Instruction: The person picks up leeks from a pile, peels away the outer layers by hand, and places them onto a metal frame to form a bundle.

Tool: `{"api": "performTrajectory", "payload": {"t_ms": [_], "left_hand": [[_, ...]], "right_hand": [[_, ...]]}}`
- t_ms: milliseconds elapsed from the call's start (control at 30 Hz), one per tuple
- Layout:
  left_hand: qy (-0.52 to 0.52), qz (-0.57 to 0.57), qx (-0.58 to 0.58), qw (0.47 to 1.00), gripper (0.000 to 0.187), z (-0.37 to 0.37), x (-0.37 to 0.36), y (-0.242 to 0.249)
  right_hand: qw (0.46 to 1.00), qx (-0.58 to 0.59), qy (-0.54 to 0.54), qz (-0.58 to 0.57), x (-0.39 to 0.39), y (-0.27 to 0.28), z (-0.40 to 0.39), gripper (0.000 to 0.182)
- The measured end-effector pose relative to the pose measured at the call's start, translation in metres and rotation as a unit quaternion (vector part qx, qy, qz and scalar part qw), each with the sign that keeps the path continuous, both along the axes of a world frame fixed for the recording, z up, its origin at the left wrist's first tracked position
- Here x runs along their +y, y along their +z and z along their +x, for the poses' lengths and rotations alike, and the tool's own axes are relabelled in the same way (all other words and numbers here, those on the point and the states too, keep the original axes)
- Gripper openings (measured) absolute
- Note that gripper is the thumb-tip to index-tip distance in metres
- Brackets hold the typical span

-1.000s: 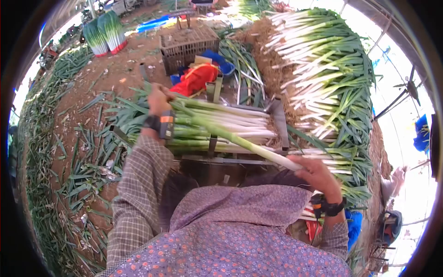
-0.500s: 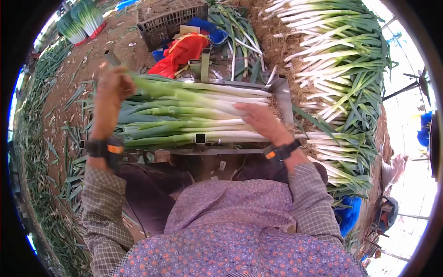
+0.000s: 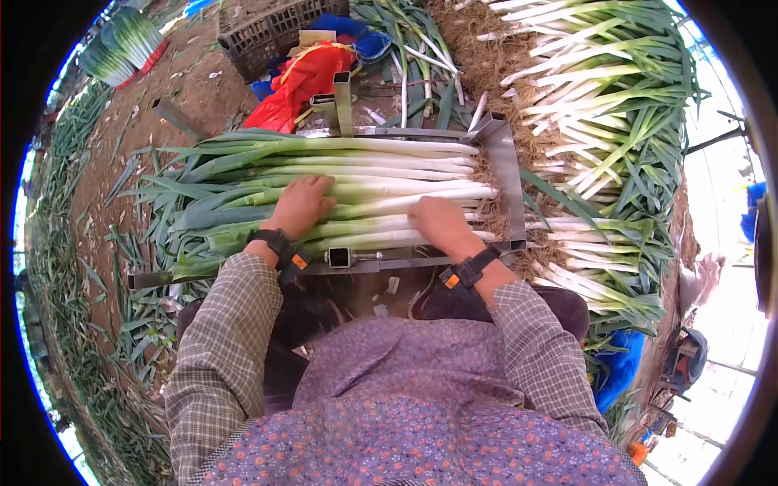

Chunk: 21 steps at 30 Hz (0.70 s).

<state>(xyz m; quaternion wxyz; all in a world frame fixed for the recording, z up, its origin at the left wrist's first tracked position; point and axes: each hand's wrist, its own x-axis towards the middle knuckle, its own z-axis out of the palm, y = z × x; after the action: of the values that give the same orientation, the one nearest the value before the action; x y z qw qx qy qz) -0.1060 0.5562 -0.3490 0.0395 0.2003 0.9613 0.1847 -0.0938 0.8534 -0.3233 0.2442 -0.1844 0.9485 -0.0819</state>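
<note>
Head view shows left hand (image 3: 301,204) and right hand (image 3: 438,222) pressing flat, fingers released, on leeks (image 3: 381,174) in metal frame (image 3: 506,174); earth floor (image 3: 121,138) lies beyond the left hand.

Bare reddish-brown dirt ground (image 3: 138,121) is stretching away on the left, with cut green leaf scraps (image 3: 89,267) lying scattered across it. A dark plastic crate (image 3: 263,36) is sitting at the top beside a red bag (image 3: 304,77) and a blue sheet (image 3: 356,36), while a big heap of leeks (image 3: 608,121) is resting on straw at the right. Strong daylight is glaring in along the right edge.
</note>
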Motion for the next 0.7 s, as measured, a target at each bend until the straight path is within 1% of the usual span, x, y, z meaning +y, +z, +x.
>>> {"api": "performTrajectory", "payload": {"t_ms": [33,100,133,200,233,267,300,333,367,400,433,467,500,600,633,667,700], "left_hand": [[-0.004,-0.018,0.016,1.0,0.039,0.0,0.001,-0.009],[-0.01,-0.055,0.047,0.997,0.038,0.004,0.008,-0.012],[-0.01,-0.055,0.02,0.998,0.037,0.006,0.01,-0.012],[-0.01,-0.054,-0.028,0.998,0.036,0.007,0.014,-0.001],[-0.019,-0.057,-0.029,0.998,0.036,0.01,0.015,0.004],[-0.03,-0.058,-0.03,0.997,0.035,0.015,0.014,0.006],[-0.049,-0.052,-0.03,0.997,0.035,0.02,0.016,0.003],[-0.051,-0.031,-0.006,0.998,0.034,0.018,0.014,-0.004],[-0.06,-0.005,0.021,0.998,0.033,0.013,0.013,-0.012],[-0.056,0.003,0.023,0.998,0.031,0.011,0.015,-0.017],[-0.052,0.011,0.026,0.998,0.03,0.008,0.015,-0.017],[-0.058,0.018,0.018,0.998,0.028,0.007,0.014,-0.016],[-0.058,0.027,0.007,0.998,0.029,0.008,0.012,-0.019],[-0.051,0.011,-0.011,0.999,0.032,0.009,0.012,-0.019],[-0.043,-0.002,-0.024,0.999,0.033,0.01,0.014,-0.017],[-0.033,-0.015,-0.038,0.999,0.034,0.012,0.016,-0.015],[-0.021,-0.029,-0.052,0.998,0.035,0.013,0.017,-0.014]], "right_hand": [[0.995,0.077,-0.017,-0.056,0.005,-0.002,-0.007,0.023],[0.959,0.226,-0.049,-0.165,0.021,-0.016,-0.021,0.025],[0.961,0.228,-0.054,-0.146,0.029,-0.026,-0.028,0.032],[0.987,0.12,-0.091,-0.061,0.028,-0.021,-0.025,0.033],[0.991,0.066,-0.111,-0.016,0.029,-0.018,-0.022,0.034],[0.99,0.067,-0.113,-0.048,0.035,-0.02,-0.01,0.034],[0.988,0.107,-0.08,-0.075,0.042,-0.052,-0.009,0.034],[0.983,0.15,-0.051,-0.093,0.051,-0.08,-0.007,0.034],[0.97,0.178,-0.062,-0.15,0.047,-0.078,-0.005,0.028],[0.982,0.091,-0.122,-0.11,0.042,-0.053,-0.01,0.029],[0.975,0.106,-0.116,-0.154,0.046,-0.056,-0.011,0.033],[0.958,0.167,-0.12,-0.202,0.05,-0.038,-0.004,0.037],[0.934,0.227,-0.116,-0.25,0.052,-0.008,0.007,0.04],[0.892,0.202,-0.15,-0.374,0.111,0.123,0.066,0.041],[0.892,0.211,-0.244,-0.317,0.134,0.163,0.091,0.037],[0.856,0.23,-0.331,-0.325,0.169,0.17,0.114,0.03],[0.784,0.227,-0.452,-0.36,0.206,0.172,0.137,0.026]]}}
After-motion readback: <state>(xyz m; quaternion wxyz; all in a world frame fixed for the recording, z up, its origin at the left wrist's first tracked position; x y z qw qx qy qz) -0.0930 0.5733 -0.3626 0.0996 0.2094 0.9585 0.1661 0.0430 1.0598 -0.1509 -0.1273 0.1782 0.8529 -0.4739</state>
